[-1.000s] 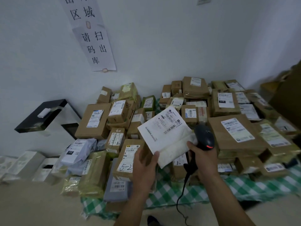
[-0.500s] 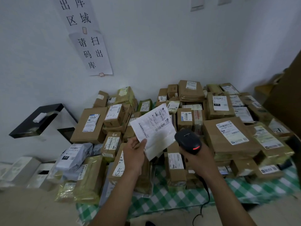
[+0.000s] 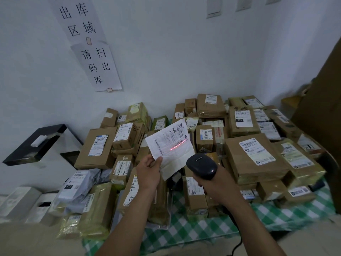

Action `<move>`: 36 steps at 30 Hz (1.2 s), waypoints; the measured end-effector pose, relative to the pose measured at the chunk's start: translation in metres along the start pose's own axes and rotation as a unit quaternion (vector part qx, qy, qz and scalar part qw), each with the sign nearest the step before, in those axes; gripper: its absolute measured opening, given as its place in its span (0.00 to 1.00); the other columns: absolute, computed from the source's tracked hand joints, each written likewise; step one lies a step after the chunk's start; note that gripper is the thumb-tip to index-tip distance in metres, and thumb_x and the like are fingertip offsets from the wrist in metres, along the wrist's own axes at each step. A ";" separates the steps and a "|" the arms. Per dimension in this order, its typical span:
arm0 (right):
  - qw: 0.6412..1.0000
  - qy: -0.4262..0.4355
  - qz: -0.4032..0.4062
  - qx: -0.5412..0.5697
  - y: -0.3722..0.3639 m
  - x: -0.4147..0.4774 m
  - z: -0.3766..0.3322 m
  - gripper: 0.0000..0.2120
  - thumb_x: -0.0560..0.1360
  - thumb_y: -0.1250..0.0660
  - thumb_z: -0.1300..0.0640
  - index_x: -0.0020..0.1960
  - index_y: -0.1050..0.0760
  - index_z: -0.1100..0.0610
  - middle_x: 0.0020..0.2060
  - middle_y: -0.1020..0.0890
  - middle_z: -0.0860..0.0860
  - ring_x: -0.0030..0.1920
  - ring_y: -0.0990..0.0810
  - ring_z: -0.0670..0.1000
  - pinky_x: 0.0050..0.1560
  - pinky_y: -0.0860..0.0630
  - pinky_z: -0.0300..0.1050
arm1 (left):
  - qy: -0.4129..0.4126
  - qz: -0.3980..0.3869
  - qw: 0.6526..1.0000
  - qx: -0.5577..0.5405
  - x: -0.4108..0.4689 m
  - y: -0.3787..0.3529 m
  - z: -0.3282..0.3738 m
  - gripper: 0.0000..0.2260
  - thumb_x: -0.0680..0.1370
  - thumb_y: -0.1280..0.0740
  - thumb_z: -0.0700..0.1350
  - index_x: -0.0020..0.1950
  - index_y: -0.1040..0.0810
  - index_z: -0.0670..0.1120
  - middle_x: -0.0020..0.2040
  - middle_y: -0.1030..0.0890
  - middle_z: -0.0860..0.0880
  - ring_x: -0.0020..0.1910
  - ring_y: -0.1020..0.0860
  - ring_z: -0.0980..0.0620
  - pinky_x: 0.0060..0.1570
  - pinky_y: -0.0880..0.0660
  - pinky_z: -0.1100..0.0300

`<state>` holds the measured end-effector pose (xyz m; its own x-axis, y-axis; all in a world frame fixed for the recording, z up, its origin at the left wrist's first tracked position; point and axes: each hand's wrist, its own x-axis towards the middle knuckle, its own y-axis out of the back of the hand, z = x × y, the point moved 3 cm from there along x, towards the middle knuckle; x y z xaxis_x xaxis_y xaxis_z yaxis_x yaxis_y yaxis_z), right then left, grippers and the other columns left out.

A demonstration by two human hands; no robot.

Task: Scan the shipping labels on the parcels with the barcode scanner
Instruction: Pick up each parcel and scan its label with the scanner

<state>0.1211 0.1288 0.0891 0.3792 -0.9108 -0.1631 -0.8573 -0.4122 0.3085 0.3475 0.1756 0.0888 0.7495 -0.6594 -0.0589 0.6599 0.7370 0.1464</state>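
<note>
My left hand pinches the lower left corner of a flat white parcel and holds it up over the pile, label facing me. A red scan line glows across the label, right of its middle. My right hand grips the handle of a black barcode scanner, whose head points at the label from just below and to the right. A black cable hangs from the scanner. Behind and around lies a heap of brown cardboard parcels with white labels.
The parcels sit on a table with a green-and-white checked cloth. Grey and yellow-taped bags lie at the left. A black-topped stand and white boxes stand further left. Paper signs hang on the wall; a brown panel stands right.
The white parcel rose and turned more upright in my left hand. My right hand brought the scanner lower and aimed it; a red scan line now shows on the label.
</note>
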 end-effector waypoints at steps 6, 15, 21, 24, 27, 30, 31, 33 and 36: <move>1.000 -0.002 -0.002 -0.002 0.003 0.003 0.001 0.09 0.75 0.24 0.49 0.52 0.21 0.47 0.35 0.15 0.45 0.32 0.18 0.42 0.36 0.24 0.41 | 0.000 0.002 1.000 0.001 0.004 0.000 -0.001 0.06 0.79 0.27 0.41 0.54 0.19 0.50 0.47 0.17 0.58 0.45 0.20 0.65 0.37 0.25 0.68; 1.000 0.003 -0.011 0.004 0.007 0.010 -0.001 0.08 0.75 0.24 0.50 0.51 0.21 0.45 0.36 0.14 0.43 0.39 0.15 0.44 0.43 0.20 0.44 | -0.002 -0.012 1.000 0.018 0.011 -0.007 -0.007 0.07 0.80 0.27 0.41 0.51 0.21 0.53 0.46 0.20 0.62 0.43 0.22 0.65 0.34 0.27 0.71; 1.000 -0.013 0.026 0.004 0.020 0.025 0.006 0.08 0.74 0.23 0.51 0.50 0.20 0.48 0.36 0.16 0.47 0.38 0.18 0.45 0.36 0.26 0.39 | 0.045 -0.024 0.999 -0.012 0.032 -0.029 -0.021 0.06 0.79 0.26 0.45 0.52 0.18 0.56 0.55 0.15 0.54 0.54 0.16 0.51 0.51 0.17 0.50; 0.998 -0.028 0.048 0.021 0.033 0.035 0.011 0.13 0.74 0.23 0.51 0.56 0.22 0.45 0.44 0.16 0.42 0.45 0.18 0.43 0.37 0.29 0.38 | 0.081 -0.061 0.995 -0.026 0.047 -0.062 -0.018 0.07 0.81 0.29 0.44 0.50 0.18 0.58 0.57 0.16 0.55 0.55 0.17 0.51 0.56 0.18 0.47; 0.996 -0.036 0.070 0.035 0.047 0.042 0.017 0.15 0.75 0.23 0.52 0.58 0.22 0.46 0.47 0.16 0.43 0.47 0.18 0.44 0.37 0.28 0.36 | 0.110 -0.101 0.988 -0.043 0.068 -0.105 -0.010 0.11 0.83 0.34 0.39 0.60 0.19 0.53 0.58 0.17 0.52 0.55 0.18 0.49 0.51 0.17 0.49; 0.994 -0.046 0.087 0.039 0.058 0.049 0.027 0.15 0.74 0.22 0.54 0.59 0.20 0.50 0.46 0.16 0.44 0.45 0.18 0.42 0.36 0.29 0.34 | 0.134 -0.141 0.980 -0.041 0.088 -0.145 -0.001 0.12 0.84 0.36 0.36 0.62 0.19 0.50 0.58 0.18 0.51 0.54 0.18 0.50 0.58 0.18 0.46; 0.994 -0.052 0.088 0.030 0.061 0.051 0.029 0.14 0.74 0.22 0.54 0.58 0.20 0.51 0.43 0.16 0.44 0.42 0.19 0.42 0.34 0.30 0.32 | 0.134 -0.147 0.979 -0.031 0.096 -0.155 0.000 0.13 0.84 0.36 0.36 0.64 0.19 0.48 0.59 0.19 0.51 0.54 0.19 0.50 0.59 0.19 0.46; 0.994 -0.059 0.087 0.023 0.064 0.054 0.034 0.12 0.75 0.23 0.53 0.55 0.21 0.50 0.39 0.18 0.43 0.39 0.22 0.42 0.32 0.32 0.30 | 0.133 -0.150 0.980 -0.012 0.111 -0.174 0.000 0.15 0.83 0.35 0.36 0.69 0.20 0.45 0.62 0.18 0.49 0.57 0.19 0.49 0.63 0.21 0.47; 0.995 -0.057 0.085 0.023 0.064 0.055 0.038 0.11 0.74 0.22 0.53 0.52 0.22 0.47 0.39 0.18 0.42 0.41 0.20 0.43 0.37 0.29 0.34 | 0.107 -0.140 0.982 0.062 0.125 -0.189 -0.002 0.16 0.83 0.32 0.39 0.70 0.20 0.45 0.67 0.19 0.46 0.62 0.20 0.47 0.67 0.25 0.54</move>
<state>0.0744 0.0532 0.0644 0.1881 -0.9577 -0.2177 -0.9216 -0.2487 0.2980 0.3167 -0.0460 0.0519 0.5431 -0.7772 -0.3178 0.8397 0.4993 0.2138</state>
